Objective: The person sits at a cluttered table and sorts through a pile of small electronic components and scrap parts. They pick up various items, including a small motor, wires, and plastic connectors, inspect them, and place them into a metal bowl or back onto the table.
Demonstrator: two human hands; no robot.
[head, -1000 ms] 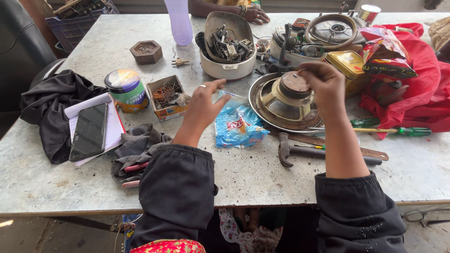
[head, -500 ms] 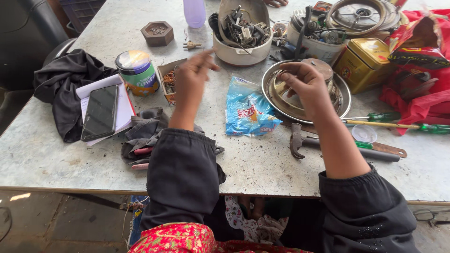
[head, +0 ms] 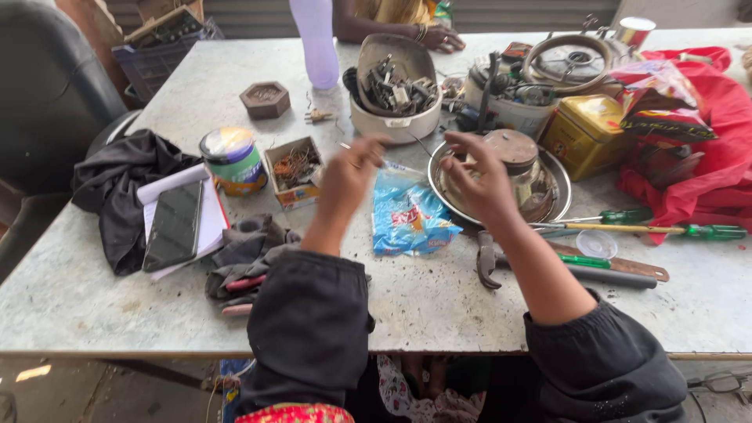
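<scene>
Head view: two bare hands raised over a cluttered counter [head: 439, 305].
The left hand [head: 348, 178] hovers above the counter between a small box of wire scraps [head: 294, 170] and a blue plastic packet [head: 409, 219]; its fingers are blurred, so I cannot tell whether it grips anything. The right hand [head: 478, 182], fingers loosely spread and grasping nothing, hangs over the near edge of a round metal tray [head: 554, 196] holding a brown speaker part [head: 513, 153]. Pliers [head: 487, 262] lie just below.

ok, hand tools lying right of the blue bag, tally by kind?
Screwdrivers with green handles: 2, one nearer the metal tray, one further right.
Pliers: 1.
Total: 3.
Right hand is nearest them, over the tray.
</scene>
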